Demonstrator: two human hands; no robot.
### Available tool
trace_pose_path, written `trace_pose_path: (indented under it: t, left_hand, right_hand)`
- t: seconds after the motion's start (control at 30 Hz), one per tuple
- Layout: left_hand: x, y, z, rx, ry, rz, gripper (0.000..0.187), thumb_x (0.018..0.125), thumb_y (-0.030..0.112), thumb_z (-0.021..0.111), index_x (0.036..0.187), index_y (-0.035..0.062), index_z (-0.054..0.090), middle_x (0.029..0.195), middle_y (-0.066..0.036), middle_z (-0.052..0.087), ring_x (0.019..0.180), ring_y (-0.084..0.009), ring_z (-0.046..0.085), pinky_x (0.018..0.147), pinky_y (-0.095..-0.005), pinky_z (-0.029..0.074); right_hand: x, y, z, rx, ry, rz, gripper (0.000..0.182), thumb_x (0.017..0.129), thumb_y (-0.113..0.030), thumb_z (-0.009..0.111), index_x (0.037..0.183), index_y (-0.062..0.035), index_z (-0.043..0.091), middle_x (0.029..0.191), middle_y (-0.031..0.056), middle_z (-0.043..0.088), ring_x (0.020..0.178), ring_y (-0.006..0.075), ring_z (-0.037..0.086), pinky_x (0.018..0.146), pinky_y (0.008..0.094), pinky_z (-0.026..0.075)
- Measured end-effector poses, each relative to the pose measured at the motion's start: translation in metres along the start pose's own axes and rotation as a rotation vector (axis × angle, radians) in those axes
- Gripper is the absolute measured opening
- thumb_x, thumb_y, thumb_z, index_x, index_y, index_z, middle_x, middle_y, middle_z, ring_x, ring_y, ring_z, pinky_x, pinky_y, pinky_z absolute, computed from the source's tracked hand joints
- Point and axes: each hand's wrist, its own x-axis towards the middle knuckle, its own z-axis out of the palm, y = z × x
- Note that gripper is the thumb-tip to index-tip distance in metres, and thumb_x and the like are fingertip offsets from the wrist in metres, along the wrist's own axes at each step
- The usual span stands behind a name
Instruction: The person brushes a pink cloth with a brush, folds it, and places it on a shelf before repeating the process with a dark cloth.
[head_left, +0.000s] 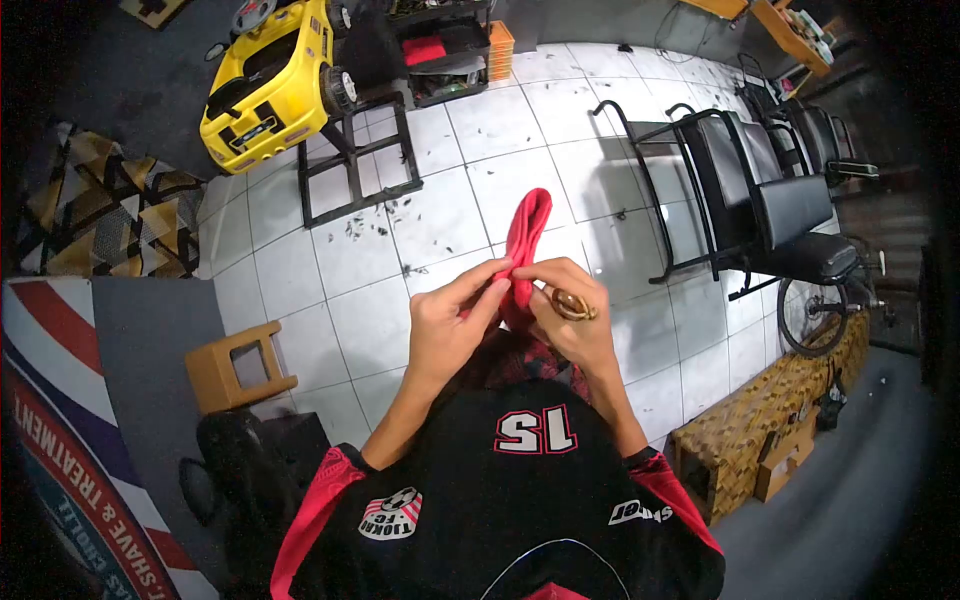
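A red folded cloth (527,232) rises in front of my chest, its upper end forming a narrow loop and its lower end falling toward my lap. My left hand (450,322) pinches the cloth's left edge between thumb and fingers. Close beside it, my right hand (572,312) pinches the right edge, so the fingertips of both hands nearly meet. A brown-gold ring-shaped thing (571,305) sits on the right hand's fingers. The lower part of the cloth is partly hidden behind the hands.
White floor tiles with dark scattered bits surround me. A yellow toy car (265,85) and black metal frame (362,160) are ahead left, a brown stool (238,367) left, black chairs (735,180) right, a bicycle wheel (812,312) and woven bench (765,420) farther right.
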Motion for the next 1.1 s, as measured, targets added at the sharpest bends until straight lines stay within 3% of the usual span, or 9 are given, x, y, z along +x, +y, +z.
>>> trace_pose_path:
  t: [0.03,0.17,0.33,0.43,0.77,0.87,0.93,1.07,1.1]
  left_hand:
    - [-0.001,0.001,0.000,-0.004,-0.010,0.014,0.023,0.084,0.000,0.062,0.107,-0.0039,0.063,0.092,-0.010,0.068,0.080,-0.0082,0.061,0.071,-0.0204,0.049]
    - [-0.002,0.011,-0.001,-0.009,0.040,0.026,0.022,0.085,0.002,0.062,0.106,-0.0037,0.062,0.091,-0.010,0.068,0.080,-0.0085,0.062,0.070,-0.0201,0.049]
    - [-0.004,0.006,-0.004,0.098,-0.001,0.110,0.021,0.084,0.003,0.062,0.105,0.0007,0.063,0.091,-0.011,0.069,0.082,-0.0157,0.068,0.069,-0.0243,0.052]
    - [-0.003,0.010,-0.007,0.128,-0.065,0.111,0.023,0.083,0.003,0.063,0.106,0.0012,0.063,0.092,-0.011,0.069,0.082,-0.0160,0.068,0.069,-0.0251,0.053]
    - [0.004,0.010,-0.007,0.153,-0.117,0.188,0.022,0.080,0.000,0.064,0.102,0.0014,0.065,0.095,-0.012,0.068,0.080,-0.0183,0.067,0.069,-0.0279,0.053]
    - [0.004,0.004,-0.004,0.186,-0.093,0.234,0.021,0.080,-0.001,0.064,0.101,0.0018,0.066,0.097,-0.011,0.068,0.082,-0.0143,0.067,0.071,-0.0252,0.052]
    - [0.006,0.003,-0.005,0.227,-0.015,0.296,0.020,0.080,-0.002,0.062,0.099,0.0013,0.066,0.094,-0.012,0.068,0.081,-0.0172,0.067,0.069,-0.0266,0.052]
    - [0.011,-0.006,-0.023,0.216,0.152,0.223,0.018,0.081,-0.005,0.060,0.097,0.0011,0.065,0.094,-0.013,0.068,0.082,-0.0183,0.067,0.068,-0.0264,0.051]
    - [0.014,-0.002,-0.030,0.247,0.133,0.258,0.015,0.084,-0.005,0.058,0.097,-0.0010,0.065,0.089,-0.009,0.068,0.076,-0.0117,0.062,0.068,-0.0234,0.050]
  right_hand:
    - [-0.002,0.003,0.001,0.039,0.009,0.064,0.029,0.070,0.009,0.060,0.097,-0.0017,0.067,0.089,0.0074,0.060,0.070,0.0119,0.057,0.061,0.0223,0.044]
    - [-0.001,0.004,0.003,-0.151,0.014,-0.124,0.029,0.069,0.008,0.064,0.096,-0.0025,0.066,0.086,0.0073,0.059,0.073,0.0143,0.060,0.060,0.0244,0.047]
    - [0.000,-0.004,0.008,-0.258,0.102,-0.300,0.028,0.067,0.006,0.068,0.093,-0.0024,0.065,0.085,0.0078,0.059,0.076,0.0183,0.062,0.059,0.0283,0.051]
    - [0.000,0.003,0.009,-0.269,0.147,-0.316,0.025,0.067,0.005,0.070,0.091,-0.0013,0.063,0.084,0.0092,0.059,0.074,0.0204,0.062,0.060,0.0286,0.050]
    - [-0.001,0.004,0.015,-0.195,0.249,-0.291,0.021,0.068,0.005,0.072,0.086,0.0006,0.062,0.083,0.0101,0.062,0.070,0.0180,0.060,0.062,0.0270,0.047]
    - [-0.002,0.006,0.014,-0.196,0.229,-0.262,0.022,0.069,0.003,0.073,0.088,-0.0001,0.063,0.084,0.0097,0.063,0.069,0.0176,0.060,0.061,0.0268,0.047]
    - [-0.002,0.007,0.010,-0.203,0.185,-0.222,0.022,0.070,0.001,0.073,0.090,-0.0017,0.064,0.086,0.0095,0.063,0.069,0.0181,0.060,0.061,0.0270,0.047]
    - [-0.003,0.027,-0.012,-0.502,0.079,-0.110,0.019,0.074,-0.007,0.068,0.093,-0.0115,0.066,0.095,0.0076,0.062,0.072,0.0253,0.064,0.061,0.0344,0.053]
    - [-0.001,0.036,-0.017,-0.551,0.045,-0.134,0.019,0.074,-0.007,0.068,0.092,-0.0111,0.066,0.094,0.0074,0.061,0.071,0.0255,0.064,0.060,0.0346,0.052]
